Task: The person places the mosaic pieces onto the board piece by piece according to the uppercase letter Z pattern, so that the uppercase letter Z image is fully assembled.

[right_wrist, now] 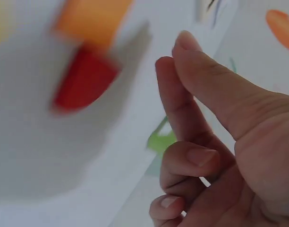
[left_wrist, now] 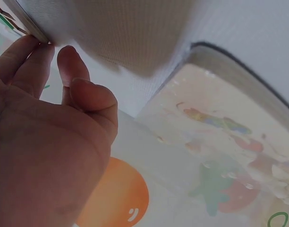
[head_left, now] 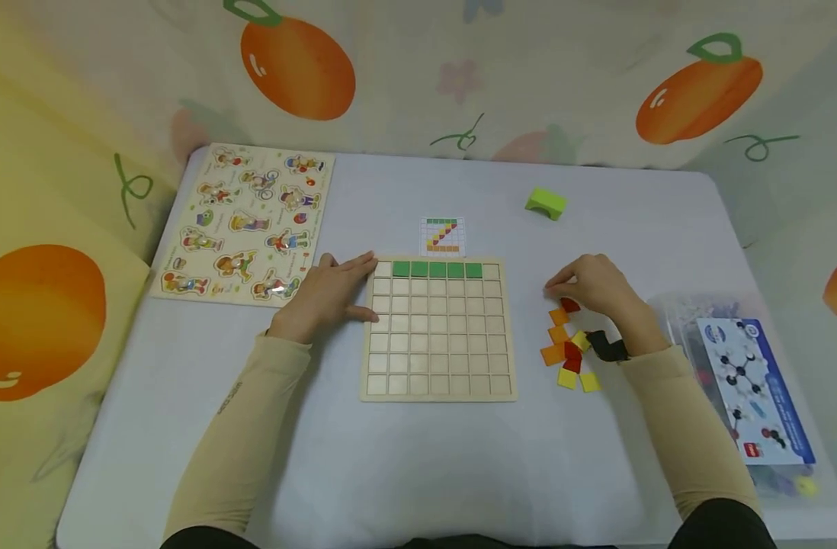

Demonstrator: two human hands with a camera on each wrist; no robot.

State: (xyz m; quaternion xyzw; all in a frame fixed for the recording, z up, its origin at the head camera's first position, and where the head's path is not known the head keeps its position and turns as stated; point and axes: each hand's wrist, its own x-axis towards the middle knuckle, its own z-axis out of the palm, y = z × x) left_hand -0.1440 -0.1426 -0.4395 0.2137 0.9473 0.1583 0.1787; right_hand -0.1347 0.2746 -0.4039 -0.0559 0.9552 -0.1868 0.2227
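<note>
A square wooden grid board (head_left: 439,335) lies flat before me, with a row of green tiles (head_left: 437,270) in its top row. At its left edge, my left hand (head_left: 325,297) touches the frame with extended fingers and thumb. My right hand (head_left: 593,286) is above the table, right of the board and beside the loose tiles. Its thumb and index fingertip meet, other fingers curled; no piece shows between them in the right wrist view. Below it lie orange tiles (head_left: 558,334), yellow tiles (head_left: 566,378) and red tiles (head_left: 571,305). A small pattern card (head_left: 442,236) sits behind the board.
A picture puzzle board (head_left: 243,221) occupies the back left. A green arch block (head_left: 546,203) stands at the back right. Near my right wrist is a black curved object (head_left: 605,347). A clear box (head_left: 682,320) with a molecule-printed booklet (head_left: 755,389) is at the right edge.
</note>
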